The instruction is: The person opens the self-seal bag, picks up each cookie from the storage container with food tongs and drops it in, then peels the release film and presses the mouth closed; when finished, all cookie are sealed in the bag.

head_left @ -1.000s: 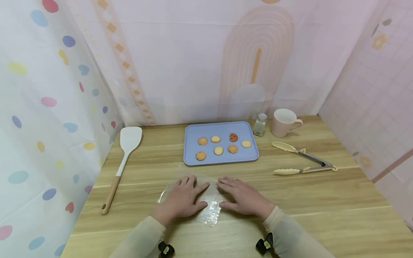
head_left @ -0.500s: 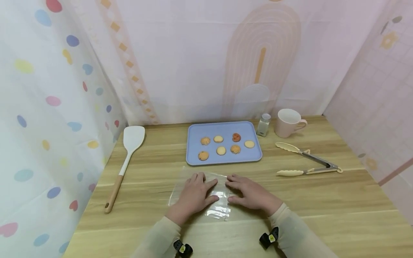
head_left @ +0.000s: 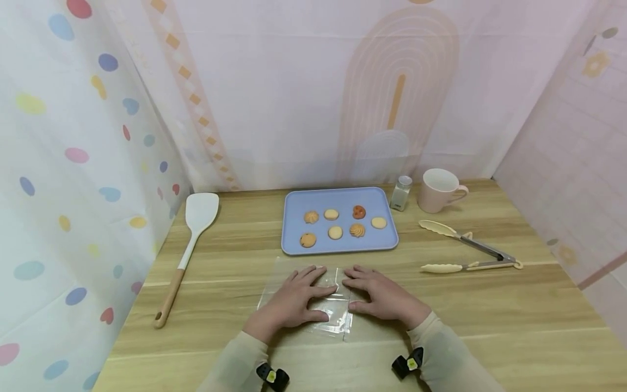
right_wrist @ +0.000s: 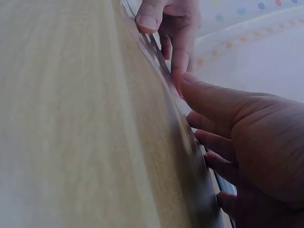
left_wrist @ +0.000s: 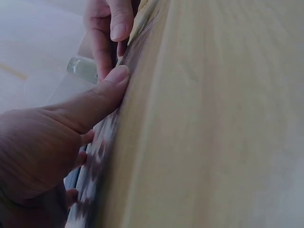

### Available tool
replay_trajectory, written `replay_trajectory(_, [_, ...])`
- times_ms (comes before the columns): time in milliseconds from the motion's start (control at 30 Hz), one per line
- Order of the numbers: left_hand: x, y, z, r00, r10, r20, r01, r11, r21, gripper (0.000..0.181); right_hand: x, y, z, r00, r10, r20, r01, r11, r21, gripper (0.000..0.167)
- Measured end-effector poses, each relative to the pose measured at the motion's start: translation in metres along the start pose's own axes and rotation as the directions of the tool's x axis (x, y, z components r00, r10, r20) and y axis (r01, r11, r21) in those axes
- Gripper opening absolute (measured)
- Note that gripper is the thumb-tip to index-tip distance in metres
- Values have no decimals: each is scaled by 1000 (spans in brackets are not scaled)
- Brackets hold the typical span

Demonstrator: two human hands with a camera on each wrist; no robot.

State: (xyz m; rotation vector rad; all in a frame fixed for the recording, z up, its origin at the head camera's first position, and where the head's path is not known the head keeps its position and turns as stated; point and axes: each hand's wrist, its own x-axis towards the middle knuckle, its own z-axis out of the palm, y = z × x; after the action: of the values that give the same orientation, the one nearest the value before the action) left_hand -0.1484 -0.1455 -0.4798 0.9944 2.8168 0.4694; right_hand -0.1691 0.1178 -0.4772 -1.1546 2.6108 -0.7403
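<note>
A clear plastic bag (head_left: 338,313) lies flat on the wooden table, its shiny right edge close to the right fingertips. My left hand (head_left: 296,299) rests on the bag with fingers spread. On the right, my right hand (head_left: 384,296) touches the bag's right edge with its fingertips, thumb apart from the fingers. In the left wrist view the left thumb (left_wrist: 107,90) lies against the bag, the right hand beyond it. The right wrist view has the right hand (right_wrist: 251,137) low along the tabletop. Neither hand visibly grips the bag.
Behind the hands is a blue tray (head_left: 294,198) with several cookies (head_left: 357,230). A glass shaker (head_left: 401,193) and pink mug (head_left: 438,190) stand at the back right, tongs (head_left: 470,253) lie at right. A white spatula (head_left: 196,223) with wooden handle lies at left.
The bag has turned straighter, and its left part has shifted right with my left hand. My right hand stays at the bag's right edge. The view has shifted slightly.
</note>
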Motion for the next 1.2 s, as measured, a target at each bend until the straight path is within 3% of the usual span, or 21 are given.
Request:
replay_trajectory(367, [1, 4, 10, 991, -61, -118, 63, 998, 15, 47, -1, 1, 1, 1000, -1, -14, 2, 999, 44, 55])
replay_trajectory(700, [5, 2, 16, 976, -71, -205, 58, 996, -68, 34, -1, 5, 3, 1000, 7, -19, -6, 999, 36, 56])
replay_trajectory(900, [7, 0, 19, 956, -62, -288, 32, 994, -105, 21, -1, 3, 2, 1000, 6, -23, -6, 999, 33, 56])
replay_trajectory(1200, [11, -3, 24, 907, -3, -422, -32, 997, -77, 5, -1, 2, 1, 999, 4, -32, -3, 999, 49, 54])
